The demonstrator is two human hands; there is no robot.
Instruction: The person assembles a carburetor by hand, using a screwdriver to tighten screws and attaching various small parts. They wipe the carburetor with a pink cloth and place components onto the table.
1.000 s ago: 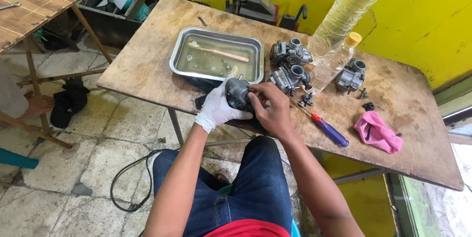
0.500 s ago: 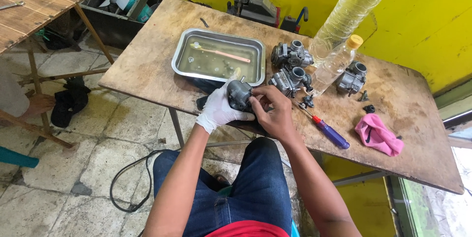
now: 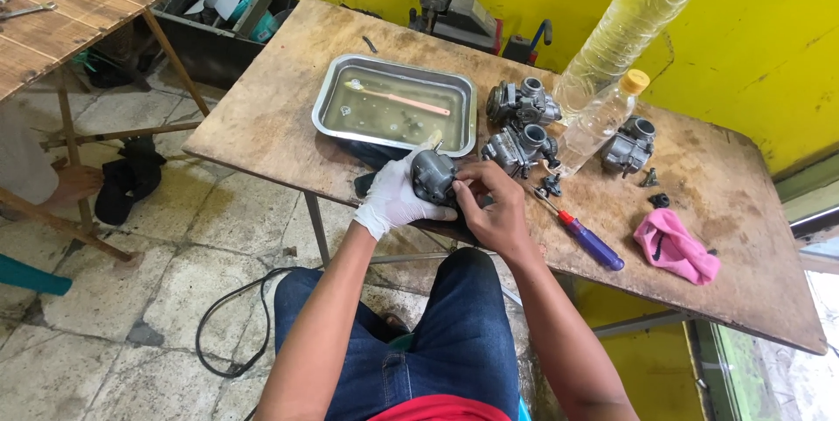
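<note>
Gripping the grey carburetor [image 3: 433, 176] in my gloved left hand [image 3: 395, 198] at the desk's [image 3: 262, 124] 6 o'clock edge steadies it, while my bare right hand [image 3: 491, 211] pinches its side, the steel tray [image 3: 325, 115] at 12 o'clock.

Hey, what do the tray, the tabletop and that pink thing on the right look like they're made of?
Tray: shiny metal, probably stainless steel, going by its reflective rim. Tabletop: worn, stained plywood or wood board with visible grain. Pink thing: soft crumpled cloth, likely a rag.
</note>
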